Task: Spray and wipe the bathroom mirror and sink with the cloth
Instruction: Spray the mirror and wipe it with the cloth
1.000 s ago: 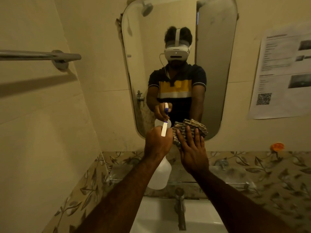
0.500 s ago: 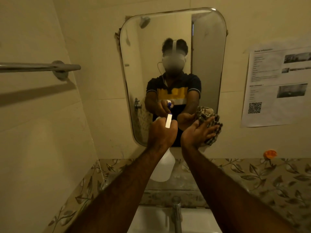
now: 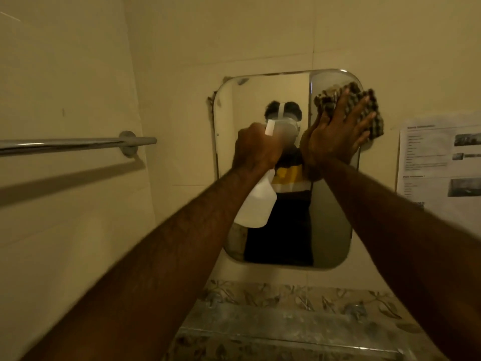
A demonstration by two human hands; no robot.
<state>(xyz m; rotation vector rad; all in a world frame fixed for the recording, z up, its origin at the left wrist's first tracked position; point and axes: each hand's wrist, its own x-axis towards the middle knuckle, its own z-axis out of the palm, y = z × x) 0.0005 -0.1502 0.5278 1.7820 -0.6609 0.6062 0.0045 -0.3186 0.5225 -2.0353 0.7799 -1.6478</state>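
The rounded wall mirror (image 3: 330,225) hangs straight ahead and reflects a person in a striped shirt. My right hand (image 3: 335,134) presses a checked cloth (image 3: 369,110) flat against the mirror's upper right corner, fingers spread over it. My left hand (image 3: 256,149) grips the neck of a white spray bottle (image 3: 256,204), held up in front of the mirror's middle with its nozzle toward the glass. The sink is out of view below.
A chrome towel rail (image 3: 73,144) juts from the left wall at hand height. A printed paper sheet (image 3: 442,162) is stuck to the wall right of the mirror. A glass shelf (image 3: 286,327) runs under the mirror along leaf-patterned tiles (image 3: 299,295).
My right hand has carried the cloth from the mirror's lower middle up to its upper right corner. The bottle rose with my left hand, and my view tilted upward, losing the sink and tap.
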